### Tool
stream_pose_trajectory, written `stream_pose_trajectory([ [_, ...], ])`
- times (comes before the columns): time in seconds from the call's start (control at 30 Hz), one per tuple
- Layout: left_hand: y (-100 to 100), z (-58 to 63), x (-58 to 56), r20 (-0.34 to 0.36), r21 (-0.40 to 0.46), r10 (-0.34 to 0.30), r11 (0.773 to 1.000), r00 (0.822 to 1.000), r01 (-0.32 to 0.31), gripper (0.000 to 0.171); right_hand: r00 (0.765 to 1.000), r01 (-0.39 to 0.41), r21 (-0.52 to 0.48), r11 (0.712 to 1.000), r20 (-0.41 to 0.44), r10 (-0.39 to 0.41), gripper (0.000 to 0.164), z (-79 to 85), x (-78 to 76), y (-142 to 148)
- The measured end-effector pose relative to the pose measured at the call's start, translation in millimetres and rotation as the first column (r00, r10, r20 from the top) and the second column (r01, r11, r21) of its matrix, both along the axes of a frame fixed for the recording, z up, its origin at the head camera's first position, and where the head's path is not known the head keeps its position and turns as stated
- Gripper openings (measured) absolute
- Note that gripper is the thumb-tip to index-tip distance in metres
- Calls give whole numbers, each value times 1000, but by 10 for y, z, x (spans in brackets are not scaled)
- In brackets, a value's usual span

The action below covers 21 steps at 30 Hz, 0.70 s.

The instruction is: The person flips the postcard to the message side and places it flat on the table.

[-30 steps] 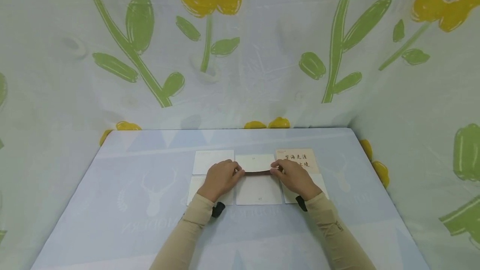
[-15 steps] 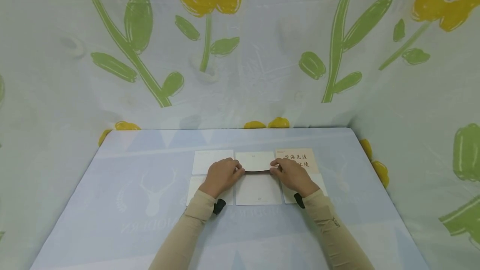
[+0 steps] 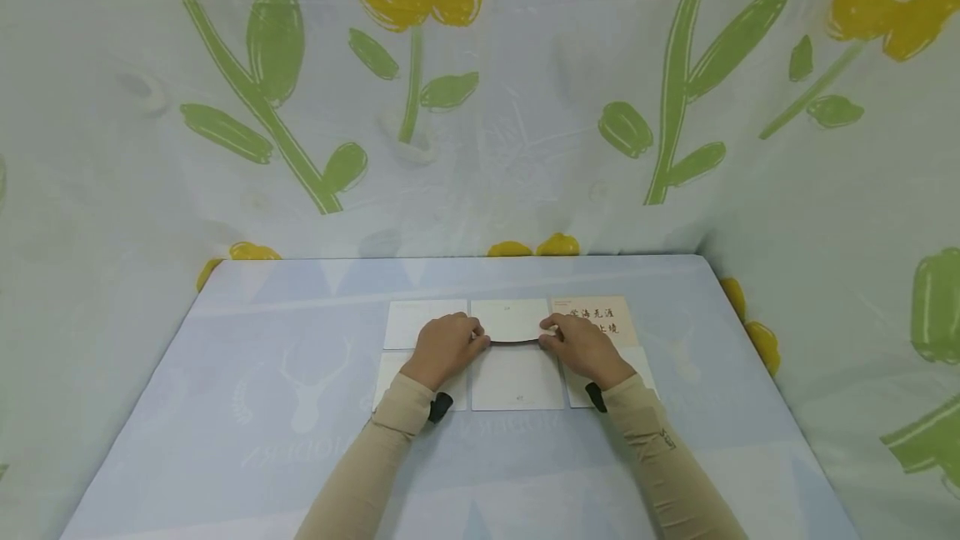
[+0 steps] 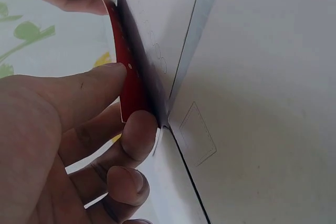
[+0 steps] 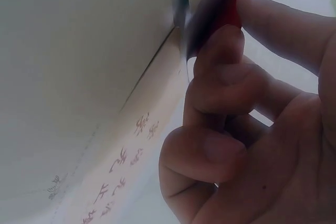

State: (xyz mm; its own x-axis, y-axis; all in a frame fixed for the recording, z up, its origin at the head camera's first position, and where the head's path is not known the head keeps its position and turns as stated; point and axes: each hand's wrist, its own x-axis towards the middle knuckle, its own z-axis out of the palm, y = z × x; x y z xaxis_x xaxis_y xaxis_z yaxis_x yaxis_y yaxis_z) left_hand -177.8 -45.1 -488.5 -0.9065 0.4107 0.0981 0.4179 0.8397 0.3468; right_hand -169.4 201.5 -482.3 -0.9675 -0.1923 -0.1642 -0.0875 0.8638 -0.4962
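Observation:
My left hand [image 3: 444, 348] and right hand [image 3: 588, 348] pinch the near corners of a postcard [image 3: 512, 319], thumbs against index fingers. Its pale back, with a small mark, faces up in the head view. The near edge bows and stands a little raised, with a dark strip beneath. In the left wrist view the underside of the postcard [image 4: 131, 85] is red, and it shows red again as the postcard [image 5: 228, 17] in the right wrist view. It lies in the middle of the back row, between a white postcard [image 3: 411, 322] and a beige postcard [image 3: 600, 311] with dark brush-style characters.
A front row of white postcards [image 3: 517, 382] lies close before the held one; my hands and wrists partly cover the outer ones. All lie on a pale blue patterned tablecloth [image 3: 225, 407]. A flower-printed curtain [image 3: 510, 148] rises behind the table's back edge.
The held postcard's far edge has moved back, level with its neighbours, and the dark strip under its near edge has thinned. Both hands shifted only slightly and kept their pinch.

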Motion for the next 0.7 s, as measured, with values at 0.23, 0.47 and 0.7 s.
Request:
stream_pose_trajectory([
  [0.23, 9, 19, 22, 7, 10, 3, 1000, 1000, -3, 16, 1000, -4, -13, 1000, 11, 4, 31, -4, -3, 18],
  [0.47, 18, 25, 10, 43, -20, 24, 1000, 999, -23, 21, 998, -7, -39, 999, 64, 9, 33, 1, 6, 46],
  [0.7, 14, 18, 16, 70, -11, 30, 1000, 997, -29, 21, 996, -11, -43, 999, 82, 15, 36, -6, 31, 49],
])
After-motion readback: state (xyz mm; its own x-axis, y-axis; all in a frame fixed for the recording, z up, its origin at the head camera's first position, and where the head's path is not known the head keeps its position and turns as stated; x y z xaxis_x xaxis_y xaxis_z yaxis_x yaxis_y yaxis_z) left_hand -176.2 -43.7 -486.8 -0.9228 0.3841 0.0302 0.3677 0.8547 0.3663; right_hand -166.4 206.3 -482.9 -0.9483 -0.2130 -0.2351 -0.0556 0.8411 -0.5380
